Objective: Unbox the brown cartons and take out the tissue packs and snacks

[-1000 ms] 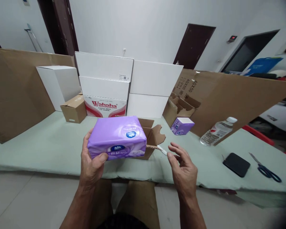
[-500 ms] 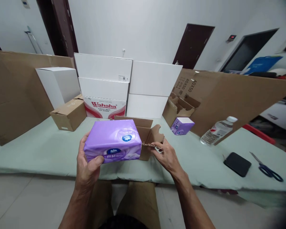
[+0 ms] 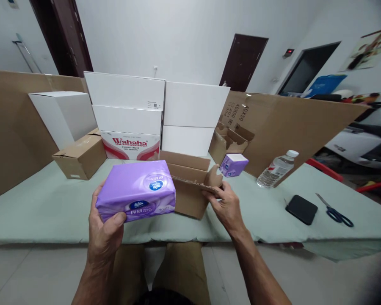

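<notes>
My left hand (image 3: 106, 231) grips a purple pack of tissues (image 3: 130, 180) by its left end, thumb on the front face. The pack is held up above the table, in front of an open brown cardboard box (image 3: 190, 199), and hides the box's left part. My right hand (image 3: 224, 205) pinches the right end of the box's near top edge, close to a torn-looking side flap (image 3: 214, 176). Most of the box's inside is out of sight.
Behind stand a white Wahaba carton (image 3: 130, 146) and a closed brown box (image 3: 81, 156). To the right are a smaller purple tissue pack (image 3: 234, 165), another open box (image 3: 227, 142), a water bottle (image 3: 277, 169), a black flat case (image 3: 301, 209) and scissors (image 3: 335, 214).
The tissue pack in my left hand has moved left, showing more of the open box. My right hand still holds the box edge. The whole view has shifted slightly.
</notes>
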Tool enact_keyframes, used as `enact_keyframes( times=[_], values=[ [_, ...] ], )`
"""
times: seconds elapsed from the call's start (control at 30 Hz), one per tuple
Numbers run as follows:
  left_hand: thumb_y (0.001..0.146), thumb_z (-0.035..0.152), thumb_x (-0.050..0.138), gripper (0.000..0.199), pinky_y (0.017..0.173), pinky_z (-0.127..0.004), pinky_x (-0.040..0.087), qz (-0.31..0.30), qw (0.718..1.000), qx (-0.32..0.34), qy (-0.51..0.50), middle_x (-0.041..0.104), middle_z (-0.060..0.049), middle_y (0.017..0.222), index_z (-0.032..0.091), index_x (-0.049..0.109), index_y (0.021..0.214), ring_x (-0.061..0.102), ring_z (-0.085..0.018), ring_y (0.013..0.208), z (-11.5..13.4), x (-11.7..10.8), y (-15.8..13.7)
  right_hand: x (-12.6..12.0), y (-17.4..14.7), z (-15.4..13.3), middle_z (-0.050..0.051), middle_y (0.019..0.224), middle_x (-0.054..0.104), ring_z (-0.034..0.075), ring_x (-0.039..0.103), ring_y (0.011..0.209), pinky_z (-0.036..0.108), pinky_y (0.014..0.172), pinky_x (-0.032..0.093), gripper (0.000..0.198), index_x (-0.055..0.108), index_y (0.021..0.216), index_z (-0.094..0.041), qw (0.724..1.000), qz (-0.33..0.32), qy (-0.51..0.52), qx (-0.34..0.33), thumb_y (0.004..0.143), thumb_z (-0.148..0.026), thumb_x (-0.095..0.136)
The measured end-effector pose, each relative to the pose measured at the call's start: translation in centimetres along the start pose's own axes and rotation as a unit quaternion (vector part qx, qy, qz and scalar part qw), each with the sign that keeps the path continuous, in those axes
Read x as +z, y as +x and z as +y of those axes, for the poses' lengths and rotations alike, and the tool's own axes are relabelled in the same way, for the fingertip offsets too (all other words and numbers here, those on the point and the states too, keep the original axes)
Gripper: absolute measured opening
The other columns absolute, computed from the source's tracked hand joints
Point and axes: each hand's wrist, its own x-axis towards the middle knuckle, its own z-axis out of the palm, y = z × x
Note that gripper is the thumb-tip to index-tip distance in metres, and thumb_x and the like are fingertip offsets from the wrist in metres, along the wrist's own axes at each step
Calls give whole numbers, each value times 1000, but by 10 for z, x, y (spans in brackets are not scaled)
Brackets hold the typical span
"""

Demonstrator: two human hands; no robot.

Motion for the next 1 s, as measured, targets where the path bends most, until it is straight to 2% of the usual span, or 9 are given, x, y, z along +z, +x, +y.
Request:
enact_keyframes(
  times=[0.1,0.2,0.33,0.43,0.53,0.63,0.77,1.0],
  values=[
    [60,33,92,84,82,-35,60,-5,1000,-15,2,74,-8,113,23,62,138,72,-24,91,-6,-1,0,-33,-9,18,5,86,61,21,62,77,34,69,53,34,81,88,-24,996,75,-36,31,92,-51,62],
    [60,31,92,84,80,-33,60,-16,999,-29,-4,74,-8,114,22,61,138,72,-24,91,-13,-1,0,-71,-25,43,6,86,61,22,61,71,36,66,51,39,80,85,-23,981,136,-115,81,89,-57,62],
    [62,30,92,84,74,-31,59,-40,998,-46,-6,74,-9,113,21,61,139,72,-24,90,-25,2,0,-119,-44,84,9,86,59,22,56,68,37,63,45,43,78,82,-19,942,190,-238,145,87,-57,58],
    [60,32,93,85,76,-31,60,-56,997,-57,-4,73,-10,117,21,61,138,72,-25,94,-34,7,-2,-139,-48,115,10,82,55,25,55,74,38,67,43,43,78,81,-17,912,214,-303,174,85,-55,56],
    [59,34,94,84,81,-29,60,-70,994,-78,6,71,-10,123,23,63,136,70,-26,103,-41,16,-9,-140,-41,136,11,81,54,25,53,74,37,67,42,39,78,83,-15,898,190,-335,215,84,-45,53],
    [58,35,95,86,85,-30,59,-89,989,-116,19,69,-10,126,23,62,136,68,-28,111,-44,25,-18,-127,-28,147,12,82,59,25,52,72,36,66,41,38,80,88,-14,898,139,-343,239,84,-37,50],
    [59,39,95,87,85,-31,58,-92,985,-142,37,69,-9,123,23,60,137,68,-28,108,-45,34,-27,-113,-14,157,13,82,64,26,54,73,37,67,41,42,82,96,-14,901,112,-343,240,87,-37,47],
    [60,42,94,88,91,-36,58,-94,981,-162,51,69,-11,126,24,57,138,68,-33,116,-56,37,-25,-107,-7,169,16,89,69,28,59,79,39,72,45,47,82,106,-13,911,95,-330,230,88,-38,46]
  ],
)
